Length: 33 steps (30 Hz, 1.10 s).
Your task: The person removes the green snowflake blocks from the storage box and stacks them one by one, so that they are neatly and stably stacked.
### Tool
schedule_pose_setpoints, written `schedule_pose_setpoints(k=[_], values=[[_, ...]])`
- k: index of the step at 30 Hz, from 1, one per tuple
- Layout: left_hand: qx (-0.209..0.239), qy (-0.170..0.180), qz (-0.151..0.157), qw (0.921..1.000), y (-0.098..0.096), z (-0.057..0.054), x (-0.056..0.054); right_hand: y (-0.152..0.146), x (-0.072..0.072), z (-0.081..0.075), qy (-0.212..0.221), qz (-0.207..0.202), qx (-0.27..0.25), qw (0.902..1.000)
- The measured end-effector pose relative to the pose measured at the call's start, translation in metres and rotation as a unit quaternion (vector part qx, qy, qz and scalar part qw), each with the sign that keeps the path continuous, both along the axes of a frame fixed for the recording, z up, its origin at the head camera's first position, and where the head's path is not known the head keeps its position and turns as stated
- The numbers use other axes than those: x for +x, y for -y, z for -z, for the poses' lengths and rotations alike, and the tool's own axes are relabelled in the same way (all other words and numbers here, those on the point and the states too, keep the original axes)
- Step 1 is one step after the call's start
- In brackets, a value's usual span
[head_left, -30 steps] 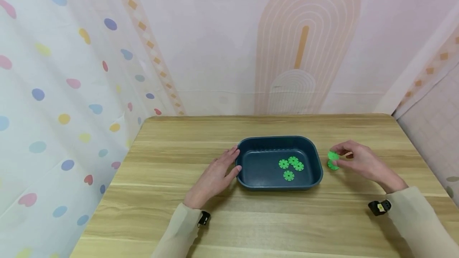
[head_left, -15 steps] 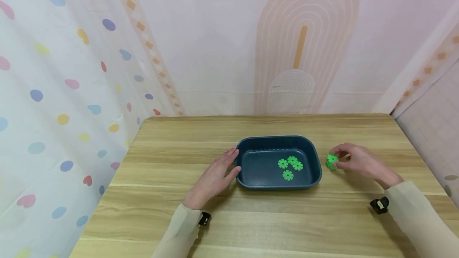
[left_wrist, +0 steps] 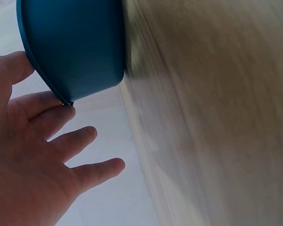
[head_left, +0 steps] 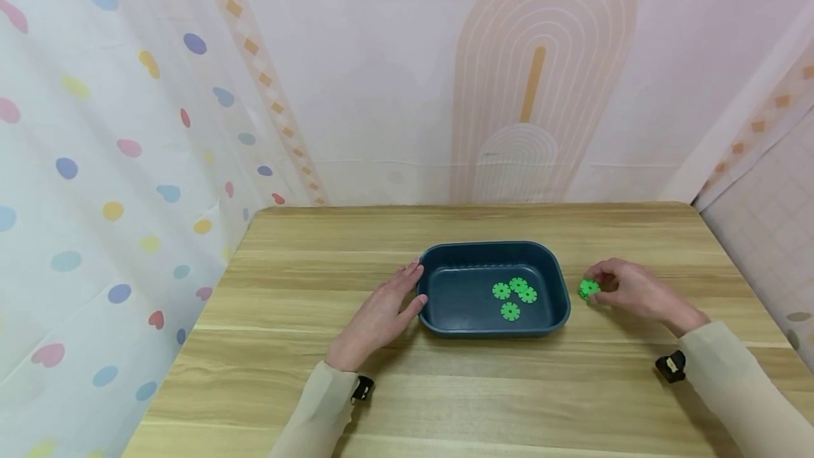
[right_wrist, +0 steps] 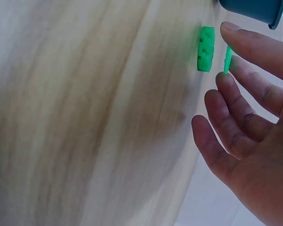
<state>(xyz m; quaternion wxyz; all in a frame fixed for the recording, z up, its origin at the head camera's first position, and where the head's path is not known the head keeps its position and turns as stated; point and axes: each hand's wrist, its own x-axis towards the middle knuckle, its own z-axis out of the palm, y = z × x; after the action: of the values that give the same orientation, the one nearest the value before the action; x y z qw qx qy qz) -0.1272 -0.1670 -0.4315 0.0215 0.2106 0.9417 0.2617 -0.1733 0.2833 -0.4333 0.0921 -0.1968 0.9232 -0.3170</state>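
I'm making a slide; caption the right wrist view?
Right hand holding a thin green plastic disc above a notched green plastic stack on a wood-grain tabletop.

On my head feed I make out two bare hands: the left hand [head_left: 380, 313] and the right hand [head_left: 639, 293], each coming out of a long, plain beige sleeve. The left sleeve [head_left: 316, 408] enters my view near seven o'clock, the right sleeve [head_left: 744, 387] near four. At the left cuff's four o'clock side I see a small black wrist unit [head_left: 362, 389] with a pale mark; the right cuff's unit [head_left: 671, 366], at eight o'clock, is black and blocky with a pale yellowish patch.
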Motion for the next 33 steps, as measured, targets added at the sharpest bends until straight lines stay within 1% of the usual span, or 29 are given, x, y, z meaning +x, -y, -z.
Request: schedule_pose_setpoints(k=[6, 13, 22, 33], values=[[0.001, 0.004, 0.000, 1.0000, 0.0002, 0.0002, -0.0005, 0.0008, 0.0000, 0.0010, -0.012, -0.003, 0.009, 0.9999], [-0.005, 0.008, -0.003, 1.0000, 0.0005, 0.0000, -0.0007, 0.0019, -0.0004, 0.0025, -0.014, -0.003, 0.006, 0.9999], [0.000, 0.000, 0.002, 1.0000, 0.0008, 0.0023, 0.0000, 0.0012, -0.0012, 0.0060, -0.013, -0.011, 0.005, 0.9998], [0.007, -0.008, 0.000, 0.9999, 0.0000, 0.0033, -0.0005, 0.0012, -0.0022, 0.0055, -0.015, -0.017, 0.005, 0.9997]])
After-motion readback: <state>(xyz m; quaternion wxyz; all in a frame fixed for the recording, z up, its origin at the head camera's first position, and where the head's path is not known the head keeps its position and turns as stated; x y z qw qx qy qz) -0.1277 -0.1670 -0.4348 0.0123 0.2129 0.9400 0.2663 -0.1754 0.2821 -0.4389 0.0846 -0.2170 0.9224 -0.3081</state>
